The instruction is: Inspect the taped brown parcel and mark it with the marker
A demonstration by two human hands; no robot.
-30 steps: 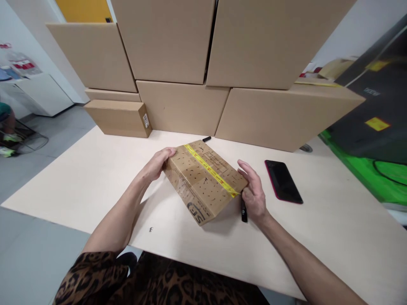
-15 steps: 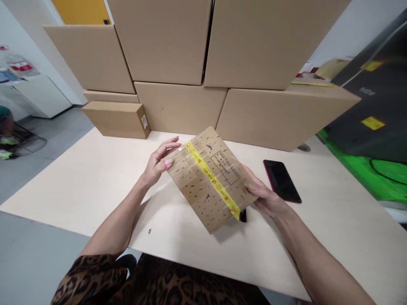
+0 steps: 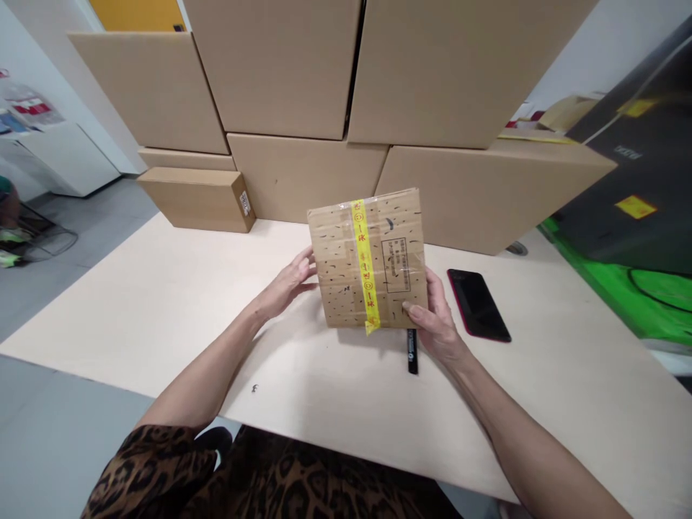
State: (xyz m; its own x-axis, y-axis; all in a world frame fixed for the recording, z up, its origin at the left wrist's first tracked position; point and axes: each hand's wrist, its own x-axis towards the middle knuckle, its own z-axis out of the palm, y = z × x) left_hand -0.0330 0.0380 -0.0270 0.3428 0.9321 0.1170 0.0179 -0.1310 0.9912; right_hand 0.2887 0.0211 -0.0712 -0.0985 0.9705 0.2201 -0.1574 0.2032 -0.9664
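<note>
A small cardboard box [image 3: 340,267] with black pen marks, a printed frame of text and a strip of yellow tape [image 3: 365,267] is held tilted up above the table. My right hand [image 3: 440,321] grips its lower right corner, thumb on the front and fingers behind. At the left edge is my left hand [image 3: 292,285], its fingers apart and their tips partly hidden by the box; whether they touch it is unclear. Below the box, near my right hand, lies a slim black stick-shaped thing [image 3: 413,357] with white lettering, its upper end hidden.
A dark phone [image 3: 479,306] with a red edge lies on the pale table [image 3: 162,303] to the right. Large cartons [image 3: 303,173] are stacked along the back, with a smaller long carton [image 3: 189,205] at left. A small black mark [image 3: 254,388] shows near the front edge.
The box has turned to stand more upright, its tape now nearly vertical. My left thumb has come off its front face. More of the black stick-shaped thing shows below.
</note>
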